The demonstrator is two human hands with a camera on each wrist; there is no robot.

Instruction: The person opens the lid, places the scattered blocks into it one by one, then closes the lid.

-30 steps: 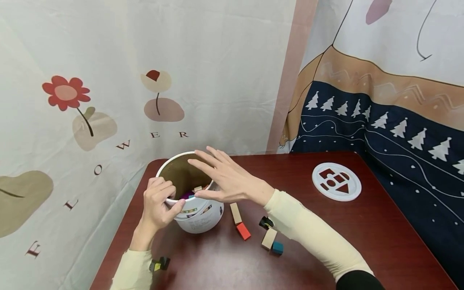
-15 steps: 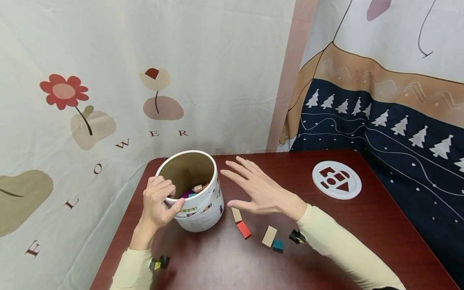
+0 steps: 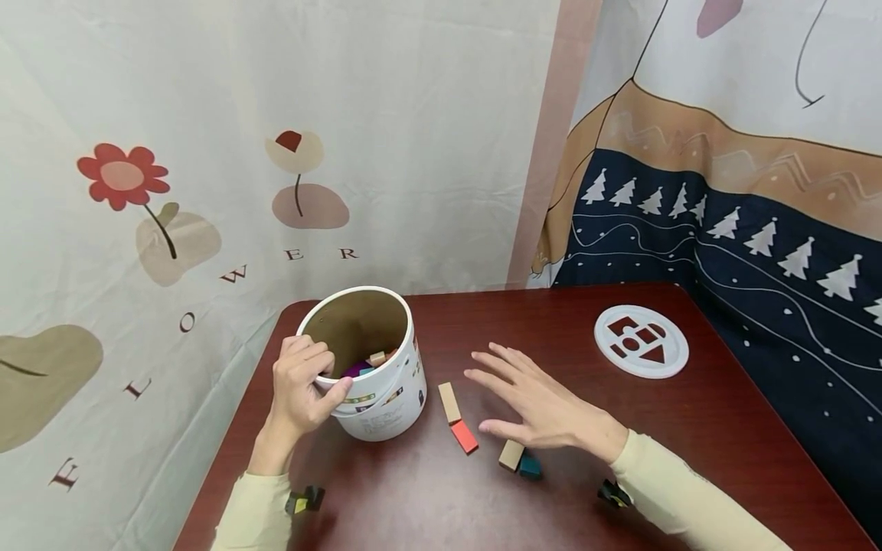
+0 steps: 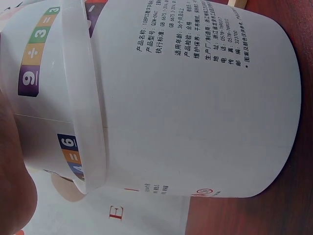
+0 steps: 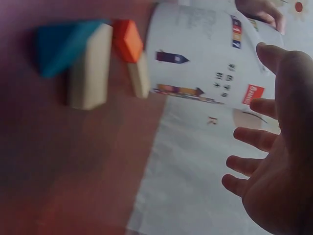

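Note:
My left hand (image 3: 301, 385) grips the near-left rim of a white bucket (image 3: 382, 405), fingers over the edge and thumb outside. Inside the bucket lie several small colored blocks (image 3: 376, 359). Fingers spread and holding nothing, my right hand (image 3: 540, 402) hovers over the table beside two pairs of blocks. The pair nearer the bucket is a natural wood block (image 3: 449, 402) touching a red block (image 3: 465, 437). Partly covered by the right hand is another wood block (image 3: 511, 455), against a blue block (image 3: 530, 466); the right wrist view shows the blue block as wedge-shaped.
A round white lid (image 3: 641, 342) with shaped cutouts lies at the back right of the dark red table (image 3: 413, 497). Behind the table hangs a printed cloth (image 3: 427, 153), close to its back edge. The bucket's white handle (image 4: 85, 98) hangs down its near side.
My right hand has moved away from the bucket's opening, right and toward me, to above the loose blocks. The left hand keeps its grip on the rim, and the bucket stays put.

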